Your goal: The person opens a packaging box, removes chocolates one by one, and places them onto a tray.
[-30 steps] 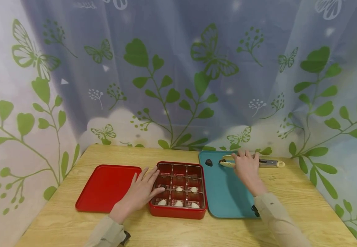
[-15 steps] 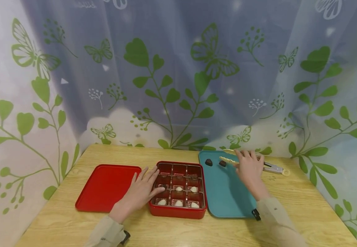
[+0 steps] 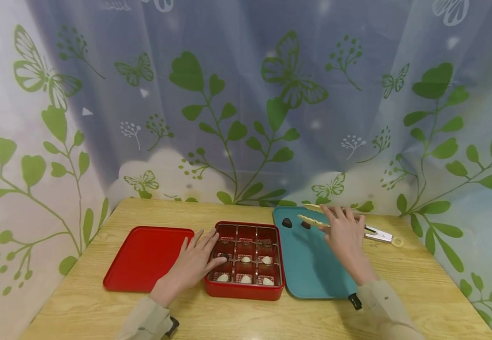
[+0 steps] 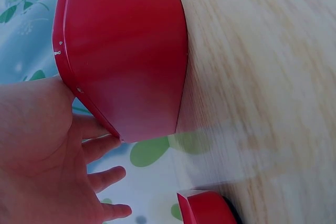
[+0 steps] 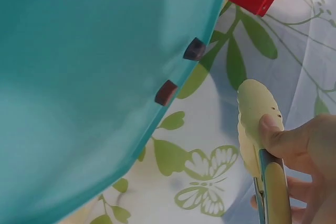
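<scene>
My right hand (image 3: 345, 236) holds a pair of tongs (image 5: 253, 98) with cream scalloped tips, thumb on one arm. Their tips stand apart above the far edge of the teal tray (image 3: 314, 276), with nothing between them. Two dark chocolates lie there, one to the left (image 3: 287, 222) and another (image 3: 306, 225) just below the nearer tip. With straight, spread fingers, my left hand (image 3: 190, 264) rests on the left rim of the red divided box (image 3: 246, 292). Several white chocolates (image 3: 246, 279) sit in its cells, and a dark piece shows by my thumb.
A flat red lid (image 3: 145, 257) lies left of the box on the wooden table (image 3: 246, 321). Behind the table's far edge hangs a printed curtain (image 3: 246, 141) with leaves and butterflies. The box stands right beside the tray.
The tongs have spread apart and let go of the right-hand dark chocolate, which now lies on the tray. My right hand has shifted slightly right; my left hand stays put.
</scene>
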{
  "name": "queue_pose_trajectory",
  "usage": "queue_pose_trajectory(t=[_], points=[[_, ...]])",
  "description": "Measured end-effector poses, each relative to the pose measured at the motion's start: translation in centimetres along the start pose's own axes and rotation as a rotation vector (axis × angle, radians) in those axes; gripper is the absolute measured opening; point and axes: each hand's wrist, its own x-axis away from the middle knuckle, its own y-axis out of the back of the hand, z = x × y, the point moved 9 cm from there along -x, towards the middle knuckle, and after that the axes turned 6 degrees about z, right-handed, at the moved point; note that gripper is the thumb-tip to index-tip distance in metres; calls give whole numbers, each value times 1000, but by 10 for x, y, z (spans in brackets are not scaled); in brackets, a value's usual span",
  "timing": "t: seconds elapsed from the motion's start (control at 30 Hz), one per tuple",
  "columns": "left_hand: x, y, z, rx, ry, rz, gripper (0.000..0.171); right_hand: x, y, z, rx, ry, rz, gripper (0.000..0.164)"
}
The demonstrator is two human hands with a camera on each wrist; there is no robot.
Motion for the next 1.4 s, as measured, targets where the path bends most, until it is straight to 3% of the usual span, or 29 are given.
queue_pose_trajectory(t=[0.27, 0.5, 0.77, 0.93, 1.27, 1.4], points=[[1, 0, 0, 7, 5, 7, 72, 2, 13, 21, 16, 65, -17, 67], [1, 0, 1, 2, 5, 5, 72, -2, 21, 44, 39, 197, -48, 61], [1, 2, 0, 4, -21, -21, 71, -14, 23, 74, 70, 332, -19, 57], [0, 0, 0, 12, -14, -14, 71, -20, 25, 94, 110, 415, 24, 55], [0, -2, 2, -8, 3, 2, 72, -29, 13, 134, 283, 625, 187, 53], [0, -1, 2, -6, 2, 2, 73, -31, 10, 149, 359, 650, 225, 40]])
